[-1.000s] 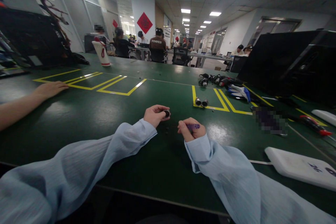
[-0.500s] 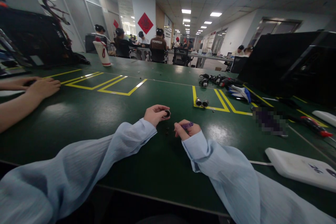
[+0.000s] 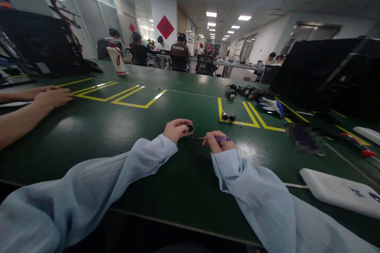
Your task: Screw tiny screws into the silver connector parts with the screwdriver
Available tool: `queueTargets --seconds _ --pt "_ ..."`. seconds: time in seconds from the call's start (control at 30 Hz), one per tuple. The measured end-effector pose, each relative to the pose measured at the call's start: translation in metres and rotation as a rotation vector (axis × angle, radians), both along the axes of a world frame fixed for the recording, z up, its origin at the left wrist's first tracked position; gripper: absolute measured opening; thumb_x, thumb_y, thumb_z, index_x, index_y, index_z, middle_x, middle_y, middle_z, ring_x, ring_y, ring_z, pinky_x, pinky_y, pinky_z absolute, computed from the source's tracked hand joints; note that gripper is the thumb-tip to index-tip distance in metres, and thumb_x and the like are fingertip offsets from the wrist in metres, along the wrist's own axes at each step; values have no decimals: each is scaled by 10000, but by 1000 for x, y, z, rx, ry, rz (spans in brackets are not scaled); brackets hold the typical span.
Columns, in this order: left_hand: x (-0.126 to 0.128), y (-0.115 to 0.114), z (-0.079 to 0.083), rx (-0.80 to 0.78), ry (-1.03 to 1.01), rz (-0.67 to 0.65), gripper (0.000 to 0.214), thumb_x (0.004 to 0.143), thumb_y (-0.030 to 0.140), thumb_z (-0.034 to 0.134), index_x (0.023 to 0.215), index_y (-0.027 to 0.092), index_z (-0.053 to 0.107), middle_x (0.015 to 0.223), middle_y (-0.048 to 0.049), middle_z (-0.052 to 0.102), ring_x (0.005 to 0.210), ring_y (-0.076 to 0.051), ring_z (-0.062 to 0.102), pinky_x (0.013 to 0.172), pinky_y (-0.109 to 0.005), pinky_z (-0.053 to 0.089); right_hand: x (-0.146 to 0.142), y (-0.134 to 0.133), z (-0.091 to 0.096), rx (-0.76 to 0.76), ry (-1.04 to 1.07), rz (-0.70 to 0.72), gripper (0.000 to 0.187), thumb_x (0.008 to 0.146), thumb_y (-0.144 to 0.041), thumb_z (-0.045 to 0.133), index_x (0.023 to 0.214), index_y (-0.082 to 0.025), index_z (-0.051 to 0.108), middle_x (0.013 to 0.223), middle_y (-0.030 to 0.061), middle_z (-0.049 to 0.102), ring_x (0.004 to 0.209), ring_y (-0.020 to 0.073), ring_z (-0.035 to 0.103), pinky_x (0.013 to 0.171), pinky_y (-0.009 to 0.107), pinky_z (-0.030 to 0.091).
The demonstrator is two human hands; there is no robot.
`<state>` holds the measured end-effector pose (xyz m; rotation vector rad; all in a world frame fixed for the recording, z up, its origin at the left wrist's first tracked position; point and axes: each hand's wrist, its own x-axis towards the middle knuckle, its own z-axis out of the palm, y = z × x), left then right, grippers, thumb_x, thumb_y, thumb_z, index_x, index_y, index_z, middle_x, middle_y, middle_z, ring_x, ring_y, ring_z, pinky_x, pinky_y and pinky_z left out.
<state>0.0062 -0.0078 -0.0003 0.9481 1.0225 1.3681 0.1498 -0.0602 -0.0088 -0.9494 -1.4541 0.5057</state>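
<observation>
My left hand (image 3: 175, 129) is closed around a short round metal part (image 3: 189, 128), its dark hollow end facing me. Close by on the right, my right hand (image 3: 216, 143) grips a small screwdriver (image 3: 224, 139) by its purple handle. The thin shaft points left, level, with its tip a little below and apart from the metal part. Whether anything clings to the tip is too small to tell. On the green table (image 3: 166, 189) beneath the tip lies a tiny dark piece (image 3: 190, 146).
Two similar metal cylinders (image 3: 228, 117) stand in a yellow-taped area. Behind them lie black cabled devices (image 3: 237, 91) and a blue-white glove (image 3: 271, 106). A white power bank (image 3: 338, 191) and a red-black tool (image 3: 356, 144) are rightward. A co-worker's hands (image 3: 52, 97) rest at left.
My right hand has moved right and slightly up, and the screwdriver now lies more level. Only one of two tiny dark pieces is visible on the table. My left hand has barely moved.
</observation>
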Motion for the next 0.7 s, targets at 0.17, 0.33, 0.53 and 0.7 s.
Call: queueTargets --seconds 0.17,0.33,0.53,0.7 --pt "1 0 -1 15 8 -43 252 496 26 587 733 90 645 681 -46 652 664 -156 620 638 -294 538 -1 6 -3 296 -173 -36 135 760 -236 531 695 -167 625 666 44 645 617 131 561 617 263 455" --pt "2 -1 -3 31 14 -62 273 488 49 621 755 101 649 682 -34 660 662 -150 626 658 -293 533 1 12 -6 427 -314 -47 89 765 -187 530 723 -177 608 679 49 656 621 142 570 617 270 468" --pt "3 -4 -3 76 114 -65 307 479 99 678 785 109 649 704 -22 661 649 -140 627 655 -286 525 5 15 -8 459 -400 -34 70 767 -171 529 765 -170 599 708 57 665 643 151 578 626 275 472" --pt "5 -8 0 122 194 -62 305 484 124 693 785 96 650 699 -31 664 633 -130 621 669 -279 518 5 13 -6 465 -453 -35 83 780 -175 516 762 -170 597 709 52 664 653 145 582 637 268 467"
